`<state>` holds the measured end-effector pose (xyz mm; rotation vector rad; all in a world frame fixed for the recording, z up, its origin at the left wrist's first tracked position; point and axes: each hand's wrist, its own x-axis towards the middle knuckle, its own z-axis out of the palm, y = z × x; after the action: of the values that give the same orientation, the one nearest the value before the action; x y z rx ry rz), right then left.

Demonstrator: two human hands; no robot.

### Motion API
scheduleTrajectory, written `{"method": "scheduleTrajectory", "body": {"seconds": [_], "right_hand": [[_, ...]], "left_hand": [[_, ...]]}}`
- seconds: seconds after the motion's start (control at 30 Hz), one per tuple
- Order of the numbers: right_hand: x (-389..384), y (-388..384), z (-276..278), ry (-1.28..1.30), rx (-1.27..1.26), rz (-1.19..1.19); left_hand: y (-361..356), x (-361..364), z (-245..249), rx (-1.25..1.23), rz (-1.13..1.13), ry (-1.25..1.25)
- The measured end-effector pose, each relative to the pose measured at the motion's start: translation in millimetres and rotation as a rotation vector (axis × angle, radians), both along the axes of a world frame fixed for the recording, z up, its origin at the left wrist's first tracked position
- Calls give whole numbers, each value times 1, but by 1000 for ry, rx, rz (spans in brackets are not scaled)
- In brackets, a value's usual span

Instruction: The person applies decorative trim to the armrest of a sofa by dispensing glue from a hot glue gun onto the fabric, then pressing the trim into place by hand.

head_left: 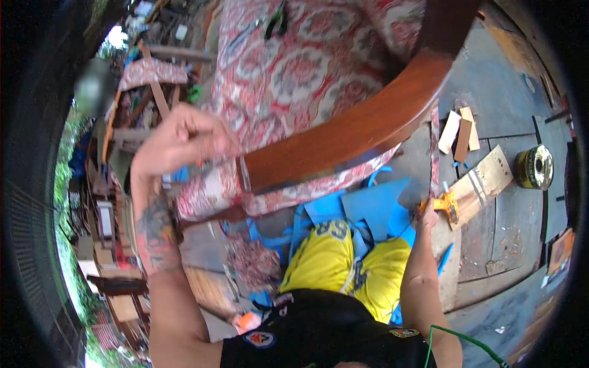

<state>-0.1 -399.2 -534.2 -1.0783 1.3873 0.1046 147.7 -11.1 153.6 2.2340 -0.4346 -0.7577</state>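
Note:
A chair covered in red patterned fabric with a curved brown wooden rail fills the upper middle. My left hand, on a tattooed forearm, is raised against it, its fingers pinched together on the fabric edge just left of the rail's end. My right hand reaches down to the floor at the right and closes on a yellow power drill, which lies at the end of a wooden plank. My yellow shorts show below.
Blue sheet scraps lie on the floor under the chair. Short wood offcuts and a yellow and black tin sit at the right. Green-handled pliers rest on the upholstery. Furniture frames crowd the left. A green cord hangs by my right arm.

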Motion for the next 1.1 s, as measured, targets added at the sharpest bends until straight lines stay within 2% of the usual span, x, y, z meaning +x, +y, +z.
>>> {"method": "scheduleTrajectory", "body": {"seconds": [0.03, 0.1, 0.13, 0.2, 0.23, 0.27, 0.3, 0.33, 0.37, 0.4, 0.5, 0.57, 0.63, 0.7, 0.77, 0.83, 0.9, 0.97, 1.0, 1.03, 1.1], "right_hand": [[-14, -3, 11, 20, -22, 36], [-8, -9, 38, -324, 173, -178], [-17, -19, 30, -444, 294, -189], [-25, -23, 76, -531, 362, -212], [-27, -29, 88, -583, 482, -227], [-32, -28, 120, -499, 465, -223], [-39, -25, 146, -534, 381, -114], [-47, -28, 148, -626, 409, -28], [-44, -14, 181, -545, 359, -91], [-43, -9, 190, -549, 374, -44], [-43, 5, 193, -465, 389, 32], [-32, 14, 184, -548, 441, 158], [-14, 25, 173, -530, 454, 130], [1, 49, 192, -489, 406, 55], [-2, 69, 193, -470, 285, -37], [-26, 86, 216, -536, 182, -36], [-61, 99, 238, -629, 52, 3], [-95, 117, 272, -678, -16, -2], [-113, 120, 279, -718, -107, 130], [-119, 128, 291, -701, -113, 145], [-130, 146, 319, -664, -184, 93]], "left_hand": [[2, -2, -3, -14, -2, -16], [-5, -4, 0, 13, 12, -25], [-5, -8, -4, -5, 33, -26], [-4, -5, -7, -49, 30, -31], [-6, -1, -4, -63, 29, -69], [-9, -2, -2, -18, 32, -36], [-10, -4, -3, 25, 40, 13], [-8, -4, -4, 62, -7, -16], [-8, -4, -4, 36, 7, -34], [-9, -2, -4, 54, -48, -71], [-11, -7, -13, 34, -100, -169], [-9, -3, -29, 15, -112, -276], [-13, -8, -18, 112, -168, -405], [-19, -19, -9, 175, -92, -392], [-25, -19, -18, 151, -2, -441], [-31, -16, -25, 78, 58, -449], [-36, -10, -26, -11, 2, -419], [-39, -19, -23, -3, 92, -415], [-37, -20, -24, -38, 67, -374], [-45, -15, -30, 36, 33, -467], [-46, -15, -28, 16, 6, -480]]}}
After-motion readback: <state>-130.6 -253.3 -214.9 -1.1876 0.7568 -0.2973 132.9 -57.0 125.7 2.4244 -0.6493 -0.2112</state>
